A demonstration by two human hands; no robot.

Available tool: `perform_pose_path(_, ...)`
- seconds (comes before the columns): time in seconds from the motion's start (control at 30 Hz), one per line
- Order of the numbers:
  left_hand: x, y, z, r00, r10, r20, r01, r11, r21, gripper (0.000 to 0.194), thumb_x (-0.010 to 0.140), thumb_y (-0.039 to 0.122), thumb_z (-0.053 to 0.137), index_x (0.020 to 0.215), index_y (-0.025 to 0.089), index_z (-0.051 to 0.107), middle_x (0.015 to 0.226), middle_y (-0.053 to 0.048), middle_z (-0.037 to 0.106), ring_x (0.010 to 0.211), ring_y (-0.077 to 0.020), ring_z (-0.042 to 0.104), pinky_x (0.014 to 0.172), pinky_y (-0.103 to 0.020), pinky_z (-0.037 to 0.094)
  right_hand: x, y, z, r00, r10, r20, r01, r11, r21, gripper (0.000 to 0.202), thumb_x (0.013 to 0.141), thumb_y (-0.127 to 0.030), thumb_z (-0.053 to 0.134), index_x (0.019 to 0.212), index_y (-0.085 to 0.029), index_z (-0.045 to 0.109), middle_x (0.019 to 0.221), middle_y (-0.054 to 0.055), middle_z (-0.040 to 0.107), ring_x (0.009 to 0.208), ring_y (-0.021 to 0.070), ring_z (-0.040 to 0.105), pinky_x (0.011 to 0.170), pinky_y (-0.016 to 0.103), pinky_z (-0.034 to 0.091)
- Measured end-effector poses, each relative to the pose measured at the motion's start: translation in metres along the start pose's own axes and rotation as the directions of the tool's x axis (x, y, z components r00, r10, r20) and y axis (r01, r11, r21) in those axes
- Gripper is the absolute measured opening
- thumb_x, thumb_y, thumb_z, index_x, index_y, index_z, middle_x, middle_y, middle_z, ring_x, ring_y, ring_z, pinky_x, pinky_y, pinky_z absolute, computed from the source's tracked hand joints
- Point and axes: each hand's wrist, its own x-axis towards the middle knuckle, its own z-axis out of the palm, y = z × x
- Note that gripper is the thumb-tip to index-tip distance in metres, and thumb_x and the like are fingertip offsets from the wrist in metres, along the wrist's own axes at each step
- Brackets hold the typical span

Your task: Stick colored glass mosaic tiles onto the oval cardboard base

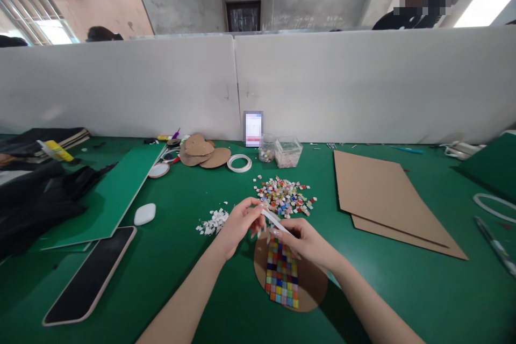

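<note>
A narrow white strip (275, 221), which looks like tape, spans the gap between my hands. My left hand (244, 221) pinches its upper left end, and my right hand (303, 237) has fingers closed on its lower right end. Just below my hands lies a round cardboard disc (313, 286). Rows of coloured mosaic tiles (283, 279) cover a band down its middle; my fingers hide the band's top. Beyond my hands is a pile of loose mosaic tiles (285, 194). Small white scraps (215, 222) are heaped left of my left hand.
A white tape roll (239, 163), cardboard discs (196, 149), a clear box (288, 152) and a lit phone (253, 129) stand along the back. Cardboard sheets (382, 193) lie right. At left are a dark phone (91, 277), white case (145, 214) and green board (116, 193).
</note>
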Motion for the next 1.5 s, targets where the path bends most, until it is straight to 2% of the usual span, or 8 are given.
perform_pose_path(0.33, 0.0006, -0.0003, 0.0005, 1.0, -0.014, -0.005, 0.014, 1.0, 0.003, 0.024, 0.08, 0.042, 0.052, 0.081, 0.018, 0.049, 0.056, 0.004, 0.052, 0.044, -0.0065, 0.042, 0.044, -0.018, 0.032, -0.001, -0.0017, -0.0002, 1.0, 0.0, 0.014, 0.0, 1.0, 0.011, 0.032, 0.084, -0.041, 0.046, 0.075, -0.014, 0.06, 0.05, -0.006, 0.038, 0.04, 0.0052, 0.031, 0.038, 0.019, 0.024)
perform_pose_path(0.6, -0.0009, -0.0023, 0.0, 0.999, 0.034, 0.01, -0.034, 0.999, 0.027, 0.023, 0.081, 0.04, 0.049, 0.083, 0.018, 0.05, 0.057, 0.004, 0.053, 0.045, -0.0074, 0.043, 0.047, -0.019, 0.034, 0.0, 0.0004, 0.0001, 1.0, -0.005, 0.002, 0.005, 1.0, -0.01, 0.032, 0.085, -0.041, 0.045, 0.074, -0.014, 0.059, 0.047, -0.007, 0.037, 0.04, 0.0051, 0.032, 0.039, 0.019, 0.024)
perform_pose_path(0.93, 0.0019, -0.004, 0.003, 0.994, 0.096, -0.05, -0.092, 0.992, 0.092, 0.028, 0.084, 0.044, 0.044, 0.077, 0.017, 0.049, 0.053, 0.004, 0.051, 0.045, -0.0081, 0.043, 0.048, -0.02, 0.035, -0.0003, -0.0007, 0.0011, 1.0, -0.006, -0.003, 0.006, 1.0, 0.009, 0.033, 0.084, -0.042, 0.046, 0.075, -0.014, 0.061, 0.047, -0.007, 0.038, 0.04, 0.0057, 0.032, 0.038, 0.019, 0.024)
perform_pose_path(1.13, 0.0003, -0.0036, 0.0016, 0.996, 0.083, -0.034, -0.078, 0.989, 0.124, 0.025, 0.079, 0.041, 0.053, 0.074, 0.018, 0.045, 0.053, 0.004, 0.051, 0.046, -0.0081, 0.044, 0.047, -0.019, 0.035, -0.0002, -0.0018, 0.0007, 1.0, -0.019, 0.001, 0.019, 1.0, -0.02, 0.034, 0.084, -0.043, 0.045, 0.075, -0.014, 0.061, 0.05, -0.006, 0.038, 0.042, 0.0057, 0.032, 0.038, 0.019, 0.025)
perform_pose_path(1.23, -0.001, -0.0015, 0.0025, 0.996, 0.085, -0.026, -0.082, 0.992, 0.1, 0.02, 0.079, 0.037, 0.053, 0.083, 0.019, 0.045, 0.052, 0.006, 0.05, 0.046, -0.0083, 0.044, 0.047, -0.019, 0.034, -0.0002, -0.0028, 0.0003, 1.0, -0.018, 0.004, 0.019, 0.999, -0.027, 0.034, 0.084, -0.043, 0.045, 0.077, -0.014, 0.062, 0.052, -0.006, 0.04, 0.042, 0.0056, 0.032, 0.038, 0.019, 0.026)
perform_pose_path(1.37, -0.0021, 0.0018, 0.0039, 0.994, 0.103, -0.034, -0.1, 0.991, 0.087, 0.029, 0.078, 0.033, 0.053, 0.102, 0.022, 0.041, 0.05, 0.009, 0.047, 0.046, -0.0083, 0.042, 0.046, -0.018, 0.033, -0.0013, -0.0038, 0.0008, 1.0, 0.01, 0.014, -0.01, 1.0, -0.022, 0.034, 0.083, -0.044, 0.047, 0.077, -0.014, 0.063, 0.051, -0.006, 0.039, 0.04, 0.0052, 0.032, 0.038, 0.019, 0.025)
perform_pose_path(1.5, -0.002, 0.0014, 0.0059, 0.992, 0.106, -0.068, -0.104, 0.994, 0.028, 0.027, 0.078, 0.032, 0.053, 0.101, 0.022, 0.041, 0.048, 0.01, 0.041, 0.045, -0.0077, 0.039, 0.046, -0.018, 0.032, -0.0018, -0.0038, 0.0071, 0.999, -0.004, -0.047, 0.001, 0.998, -0.065, 0.035, 0.085, -0.043, 0.044, 0.07, -0.016, 0.059, 0.049, -0.006, 0.037, 0.041, 0.0065, 0.031, 0.041, 0.02, 0.026)
